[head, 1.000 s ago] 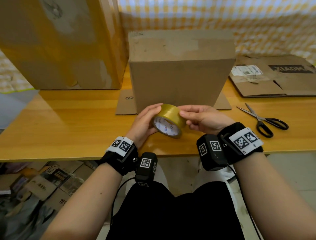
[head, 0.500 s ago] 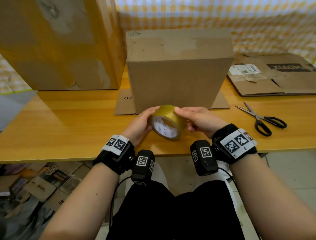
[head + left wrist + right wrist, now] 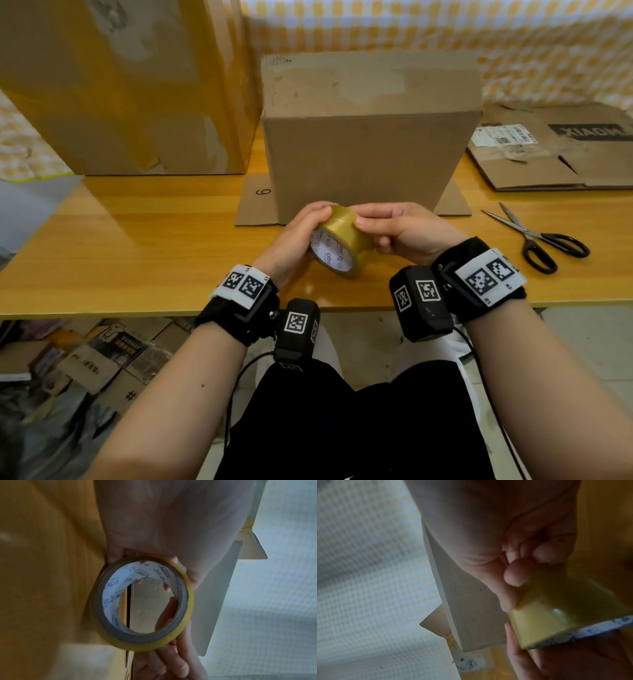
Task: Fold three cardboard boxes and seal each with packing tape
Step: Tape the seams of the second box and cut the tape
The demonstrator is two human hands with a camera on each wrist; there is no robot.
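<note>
The roll of packing tape (image 3: 339, 245) is held up just above the near edge of the bench (image 3: 137, 246), between both hands, in front of the folded box (image 3: 363, 144). The left hand (image 3: 296, 236) curls around the roll's left side, fingers wrapped over the outer band, so it acts as the steady holder. The right hand (image 3: 404, 229) has its fingers bent, with the thumb and fingertips (image 3: 513, 576) pressed on the yellow band; this looks like feeling or picking for the loose tape end, though the wrist view is too blurred to show whether an end has lifted.

The roll is tilted so its white printed core faces the person, which puts the outer band under the right fingertips where a seam can be found. In the left wrist view, fingertips show at the roll's far rim through the open core.

The folded box stands upright in the middle of the bench with its top flaps closed and lower flaps splayed flat on the surface, close behind the hands, probably so tape can be drawn straight onto it. A larger box (image 3: 130, 85) stands at the far left, with what seems to be yellowish tape on it. A flattened box (image 3: 561, 150) lies at the far right, apparently waiting its turn. The scissors (image 3: 541, 240) lie on the right, near the right hand, handy for cutting the tape.
</note>
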